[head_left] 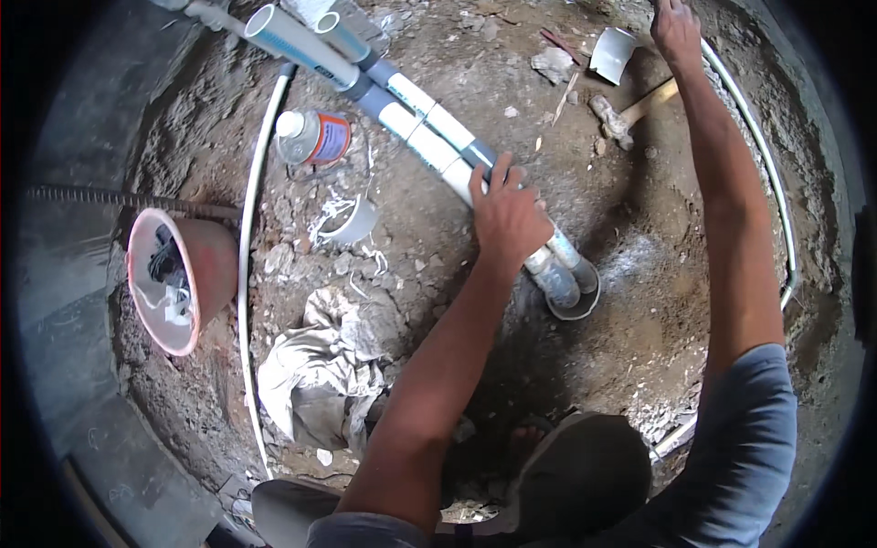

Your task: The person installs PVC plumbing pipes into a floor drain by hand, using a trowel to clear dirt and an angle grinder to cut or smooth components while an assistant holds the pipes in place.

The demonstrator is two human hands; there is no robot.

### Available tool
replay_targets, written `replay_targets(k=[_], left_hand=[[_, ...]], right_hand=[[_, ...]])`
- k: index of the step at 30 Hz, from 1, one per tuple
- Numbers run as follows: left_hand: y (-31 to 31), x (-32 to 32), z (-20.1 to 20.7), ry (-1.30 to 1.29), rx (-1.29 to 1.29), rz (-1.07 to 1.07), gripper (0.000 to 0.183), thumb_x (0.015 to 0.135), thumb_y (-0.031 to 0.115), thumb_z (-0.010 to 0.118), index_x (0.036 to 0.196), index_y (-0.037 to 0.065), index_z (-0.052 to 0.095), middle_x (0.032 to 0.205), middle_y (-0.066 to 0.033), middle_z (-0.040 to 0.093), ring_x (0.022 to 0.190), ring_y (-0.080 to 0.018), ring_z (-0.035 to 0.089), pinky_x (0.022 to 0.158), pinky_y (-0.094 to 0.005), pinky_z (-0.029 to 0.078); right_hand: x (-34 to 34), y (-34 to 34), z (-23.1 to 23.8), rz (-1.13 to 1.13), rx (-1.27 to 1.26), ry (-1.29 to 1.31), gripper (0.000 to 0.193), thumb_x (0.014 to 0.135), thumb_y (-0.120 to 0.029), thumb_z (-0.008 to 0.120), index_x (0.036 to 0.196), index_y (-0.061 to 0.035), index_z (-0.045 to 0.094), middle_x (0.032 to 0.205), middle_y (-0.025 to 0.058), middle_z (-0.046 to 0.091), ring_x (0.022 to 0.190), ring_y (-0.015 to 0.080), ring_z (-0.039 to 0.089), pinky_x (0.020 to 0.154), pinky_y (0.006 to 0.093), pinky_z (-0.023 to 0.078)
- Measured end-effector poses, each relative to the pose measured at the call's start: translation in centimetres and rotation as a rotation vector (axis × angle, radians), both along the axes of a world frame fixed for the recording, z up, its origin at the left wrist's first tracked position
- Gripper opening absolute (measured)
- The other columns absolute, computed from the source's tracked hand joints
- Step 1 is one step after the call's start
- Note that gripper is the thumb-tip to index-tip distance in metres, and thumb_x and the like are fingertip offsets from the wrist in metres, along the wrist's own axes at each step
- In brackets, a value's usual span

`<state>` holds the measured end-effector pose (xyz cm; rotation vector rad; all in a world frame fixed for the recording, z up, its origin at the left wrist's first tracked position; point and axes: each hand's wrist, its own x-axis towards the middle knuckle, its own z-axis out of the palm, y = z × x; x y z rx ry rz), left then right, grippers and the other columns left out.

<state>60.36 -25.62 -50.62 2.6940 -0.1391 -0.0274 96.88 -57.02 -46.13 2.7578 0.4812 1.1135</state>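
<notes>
Two white plastic pipes with grey sleeves lie side by side, slanting from the upper left to the centre. Their lower ends meet a wide round pipe mouth in the dirt. My left hand lies across the pipes near that end, fingers curled over them. My right hand reaches to the top edge at the right, its fingers drawn together and partly cut off by the frame. What it holds, if anything, does not show. Below it lies a hammer with a pale wooden handle.
Left of the pipes stand a clear bottle with a white cap and a cut white pipe ring. A pink bucket is tilted at far left. Cloth lies nearby. Thin white pipes edge the dirt; a pipe shard lies far right.
</notes>
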Motion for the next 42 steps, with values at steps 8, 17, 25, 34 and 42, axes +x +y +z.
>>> replay_targets(k=[8,17,25,34,42], left_hand=[[-0.2,-0.6,-0.5,0.035,0.131,-0.021,0.033,0.089,0.037,0.065,0.108,0.014,0.081,0.139,-0.0101,0.064,0.149,-0.0256,0.036,0.123,-0.0564,0.012],[11.0,-3.5,1.3,-0.552,-0.076,-0.378,0.033,0.094,0.030,0.068,0.123,0.014,0.070,0.142,-0.0104,0.059,0.135,-0.0310,0.053,0.118,-0.0509,0.035],[29.5,-8.7,5.4,-0.419,-0.061,-0.249,0.031,0.096,0.019,0.068,0.125,0.009,0.070,0.136,-0.0151,0.065,0.129,-0.0325,0.060,0.114,-0.0440,0.042],[37.0,-15.6,5.4,-0.410,-0.207,0.013,0.031,0.096,0.016,0.069,0.126,0.008,0.071,0.133,-0.0165,0.067,0.126,-0.0305,0.063,0.111,-0.0390,0.045],[38.6,-17.7,5.6,-0.377,-0.157,0.065,0.030,0.096,0.016,0.069,0.125,0.006,0.071,0.133,-0.0146,0.068,0.127,-0.0290,0.063,0.111,-0.0371,0.044]], right_hand=[[-21.7,10.5,8.8,0.050,0.655,0.342,0.034,0.102,-0.033,0.057,0.118,-0.0040,0.065,0.094,0.0139,0.064,0.087,0.0307,0.065,0.075,0.0451,0.052],[-58.4,11.3,6.6,0.042,0.667,0.921,0.034,0.098,-0.029,0.066,0.124,-0.0059,0.059,0.094,0.0188,0.067,0.075,0.0333,0.068,0.071,0.0429,0.056],[-60.6,17.5,-0.9,-0.208,0.196,1.004,0.035,0.103,-0.031,0.055,0.130,-0.0094,0.051,0.089,0.0292,0.068,0.079,0.0477,0.070,0.065,0.0557,0.058],[-68.7,22.3,0.8,-0.177,0.241,1.301,0.032,0.104,-0.037,0.053,0.126,-0.0144,0.055,0.077,0.0252,0.068,0.071,0.0503,0.067,0.065,0.0590,0.055],[-68.2,21.0,-0.2,-0.138,0.281,0.985,0.037,0.099,-0.022,0.052,0.123,0.0065,0.048,0.089,0.0351,0.066,0.077,0.0515,0.068,0.068,0.0594,0.056]])
